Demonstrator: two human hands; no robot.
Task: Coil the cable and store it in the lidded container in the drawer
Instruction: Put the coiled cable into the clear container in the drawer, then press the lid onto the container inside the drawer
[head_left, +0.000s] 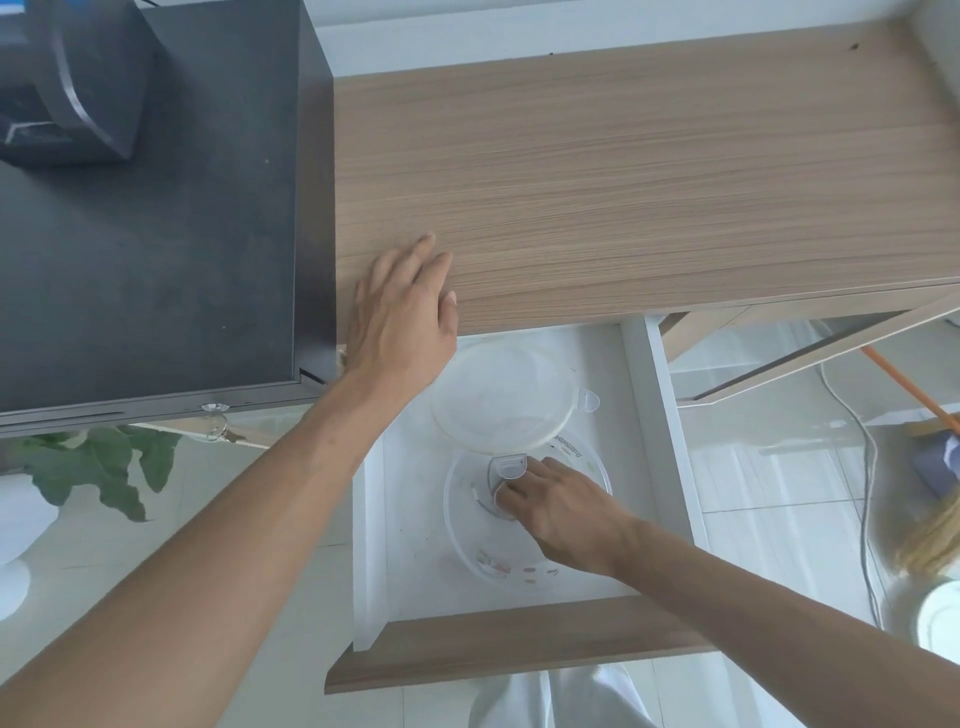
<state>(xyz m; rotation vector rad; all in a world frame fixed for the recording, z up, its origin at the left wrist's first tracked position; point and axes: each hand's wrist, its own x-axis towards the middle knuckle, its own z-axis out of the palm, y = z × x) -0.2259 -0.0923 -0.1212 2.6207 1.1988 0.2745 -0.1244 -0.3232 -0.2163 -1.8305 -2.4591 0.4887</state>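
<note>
The white drawer (660, 415) stands pulled out under the wooden desk top (649, 171). Inside it sits a clear round container (467, 525), and its translucent lid (504, 395) lies off, just behind it, overlapping the rim. My right hand (561, 512) reaches into the container, fingertips closed around a coiled white cable (485, 501), most of which is hidden by the fingers. My left hand (402, 312) rests flat on the desk's front edge, fingers spread, holding nothing.
A dark cabinet (150, 260) with a black box on top stands left of the desk, keys hanging at its lock (221, 428). A green plant (104, 467) is below left. A broom (930, 467) and a loose wire (862, 467) lie on the floor at right.
</note>
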